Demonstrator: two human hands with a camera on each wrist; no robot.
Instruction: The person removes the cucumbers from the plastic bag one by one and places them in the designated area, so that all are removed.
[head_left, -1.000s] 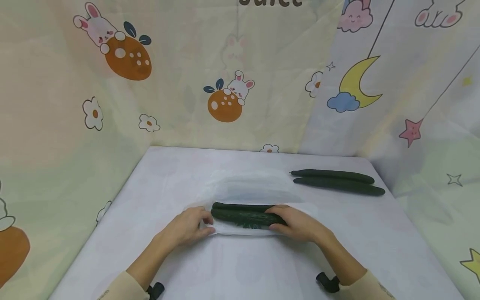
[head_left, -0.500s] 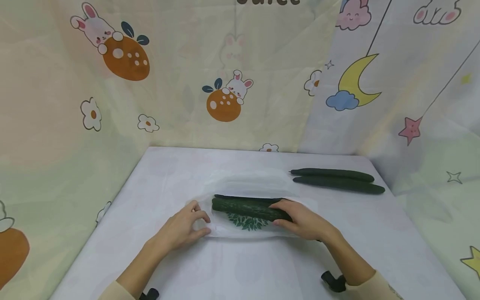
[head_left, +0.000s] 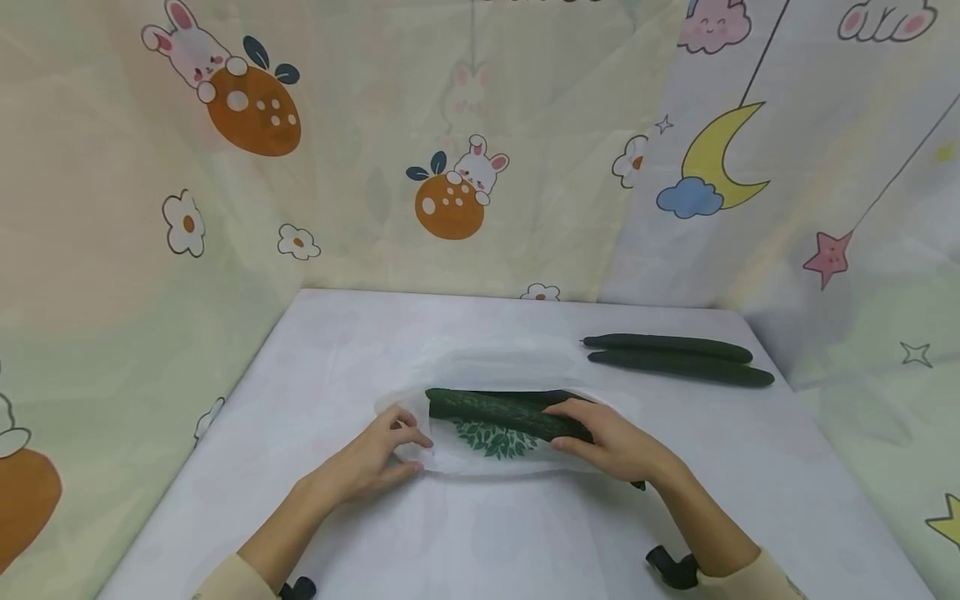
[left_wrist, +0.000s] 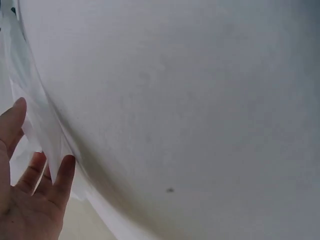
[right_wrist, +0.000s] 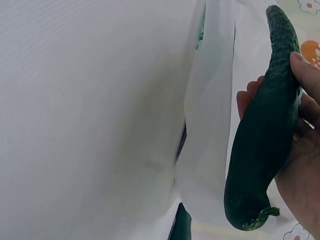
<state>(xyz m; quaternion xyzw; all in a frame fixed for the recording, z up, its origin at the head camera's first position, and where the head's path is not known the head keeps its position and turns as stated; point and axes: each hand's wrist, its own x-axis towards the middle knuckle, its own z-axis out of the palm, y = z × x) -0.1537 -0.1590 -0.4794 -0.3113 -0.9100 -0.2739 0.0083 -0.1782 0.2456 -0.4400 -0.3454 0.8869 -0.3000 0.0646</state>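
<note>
My right hand [head_left: 618,437] grips a dark green cucumber [head_left: 480,408], whose stem end points back toward the wrist. Below it lies a white plastic bag [head_left: 442,457] with a green leaf print. Along the held cucumber's far side, part of a second cucumber [head_left: 558,396] shows; the rest is hidden. At the bag's left end, my left hand [head_left: 367,454] touches the thin film with loosely bent fingers. In the left wrist view, the bag [left_wrist: 37,95] passes between the thumb and spread fingers [left_wrist: 65,177]. The right wrist view shows the held cucumber [right_wrist: 260,135] close up.
Two more cucumbers, one farther [head_left: 667,344] and one nearer [head_left: 682,367], lie side by side at the back right. The table [head_left: 487,542] has a white cover. A printed cloth wall [head_left: 360,167] stands behind it and at both sides.
The held cucumber has been lifted and tilted, its left end moving away from me, uncovering the leaf print. My left hand has stayed by the bag's left end, its fingers shifting slightly.
</note>
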